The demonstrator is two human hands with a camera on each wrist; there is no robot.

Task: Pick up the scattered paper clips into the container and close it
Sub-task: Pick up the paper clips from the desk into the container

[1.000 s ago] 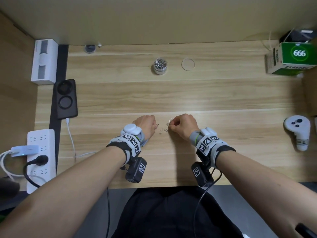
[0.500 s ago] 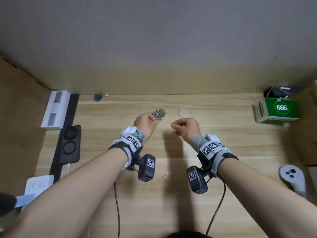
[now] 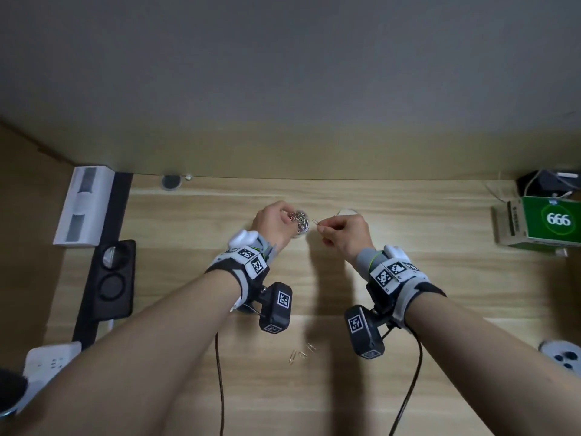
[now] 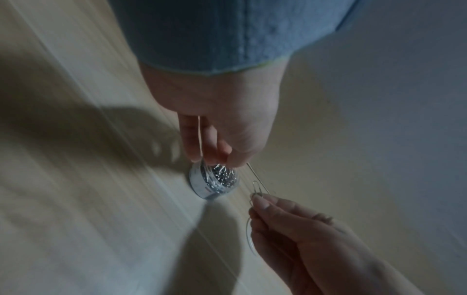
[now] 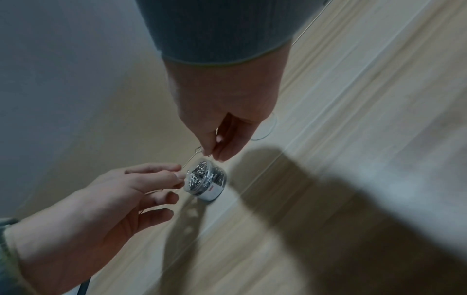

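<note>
A small clear round container (image 3: 301,224) full of silver paper clips stands open near the desk's back edge, also in the wrist views (image 4: 215,182) (image 5: 206,179). My left hand (image 3: 287,219) hovers at its left rim, fingertips (image 4: 211,156) bunched over the mouth, with a thin clip wire between the fingers. My right hand (image 3: 322,229) pinches one paper clip (image 3: 315,221) (image 5: 201,151) just right of the container. The clear lid (image 3: 345,211) (image 5: 267,129) lies flat behind the right hand, partly hidden. Three loose clips (image 3: 301,354) lie near the front.
A green box marked 666 (image 3: 550,221) sits at the back right and a white controller (image 3: 562,357) at the right edge. On the left are a white device (image 3: 83,206), a black tray (image 3: 110,278) and a power strip (image 3: 50,363). Cables hang from both wrist cameras.
Both hands have lifted from the loose clips near the front and travelled back to the container, each carrying a clip. The head view has tilted up toward the wall.
</note>
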